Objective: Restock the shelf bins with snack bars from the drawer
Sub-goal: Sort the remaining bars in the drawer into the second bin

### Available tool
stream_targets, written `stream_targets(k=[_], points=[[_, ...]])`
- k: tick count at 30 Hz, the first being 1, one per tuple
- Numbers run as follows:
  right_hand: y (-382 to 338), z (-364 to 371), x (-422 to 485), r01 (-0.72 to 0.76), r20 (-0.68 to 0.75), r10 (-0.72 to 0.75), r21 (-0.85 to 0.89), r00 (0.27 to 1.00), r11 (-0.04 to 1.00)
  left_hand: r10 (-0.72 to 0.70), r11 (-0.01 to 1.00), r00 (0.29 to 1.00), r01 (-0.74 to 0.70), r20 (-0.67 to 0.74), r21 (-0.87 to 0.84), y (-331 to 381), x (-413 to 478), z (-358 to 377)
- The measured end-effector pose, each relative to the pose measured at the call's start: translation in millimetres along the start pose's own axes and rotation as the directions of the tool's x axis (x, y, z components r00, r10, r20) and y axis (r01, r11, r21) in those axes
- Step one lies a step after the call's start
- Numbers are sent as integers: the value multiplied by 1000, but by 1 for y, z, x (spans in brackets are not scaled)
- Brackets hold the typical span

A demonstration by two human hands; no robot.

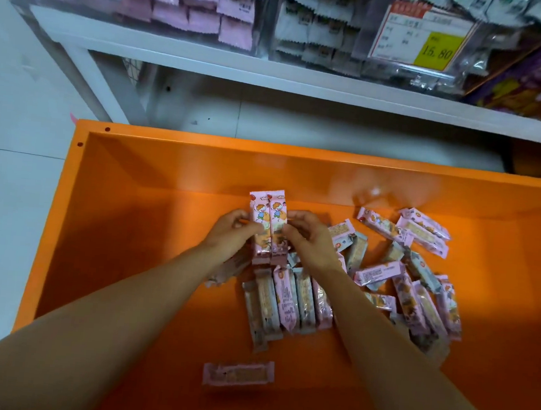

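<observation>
Along the top, a white shelf (305, 88) with clear bins (267, 18) of pink and white packets (198, 5), plus a yellow price tag (434, 50). Below, an orange drawer (124, 211), its far wall under the shelf edge. Held upright, side by side and touching: two pink snack bars (269, 218), gripped by left hand (232, 231) and right hand (309, 237), fingers curled round them. Loose bars (412, 289) heaped under and right of the wrists; a lone bar (238, 372) nearer. Some wrappers hidden beneath the forearms, print blurred.
</observation>
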State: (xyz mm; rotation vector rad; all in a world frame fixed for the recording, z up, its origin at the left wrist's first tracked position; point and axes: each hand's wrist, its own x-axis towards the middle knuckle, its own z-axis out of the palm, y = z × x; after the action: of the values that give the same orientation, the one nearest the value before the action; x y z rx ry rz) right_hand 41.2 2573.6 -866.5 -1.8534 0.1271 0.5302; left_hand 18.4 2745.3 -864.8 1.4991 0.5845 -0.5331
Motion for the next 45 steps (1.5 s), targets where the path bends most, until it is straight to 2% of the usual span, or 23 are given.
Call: stream_targets(k=[4, 8, 13, 17, 20, 26, 31, 35, 37, 41, 45], points=[[-9, 5, 2, 59, 26, -57, -90, 998, 994, -9, 995, 999, 13, 34, -94, 8, 4, -3], [-14, 9, 1, 59, 73, -45, -192, 996, 980, -38, 983, 999, 43, 30, -177, 15, 4, -5], [-23, 15, 2, 123, 177, -61, -362, 982, 924, -73, 978, 997, 77, 25, -194, 29, -1, -13], [-41, 14, -2, 220, 176, -162, -394, 971, 892, -68, 977, 997, 71, 23, -199, 47, -15, -18], [-64, 8, -7, 296, 189, -236, -429, 953, 853, -57, 972, 997, 45, -46, -230, 60, -27, -20], [-108, 0, -23, 365, 208, -306, -387, 929, 847, 13, 930, 979, -87, -206, -357, 92, -57, -21], [-128, -11, -36, 380, 270, -299, -332, 915, 864, 86, 967, 977, -130, -197, -219, 99, -79, -30], [-150, -21, -47, 403, 266, -328, -309, 906, 861, 106, 967, 987, -131, -121, -217, 113, -100, -32], [-163, -27, -53, 430, 273, -352, -321, 895, 844, 136, 961, 979, -167, -149, -219, 123, -105, -33], [-188, -36, -68, 508, 221, -458, -315, 861, 802, 259, 932, 946, -298, -195, -205, 148, -113, -36], [-220, -37, -75, 595, 115, -588, -263, 801, 760, 409, 824, 897, -441, -165, -356, 174, -127, -38]])
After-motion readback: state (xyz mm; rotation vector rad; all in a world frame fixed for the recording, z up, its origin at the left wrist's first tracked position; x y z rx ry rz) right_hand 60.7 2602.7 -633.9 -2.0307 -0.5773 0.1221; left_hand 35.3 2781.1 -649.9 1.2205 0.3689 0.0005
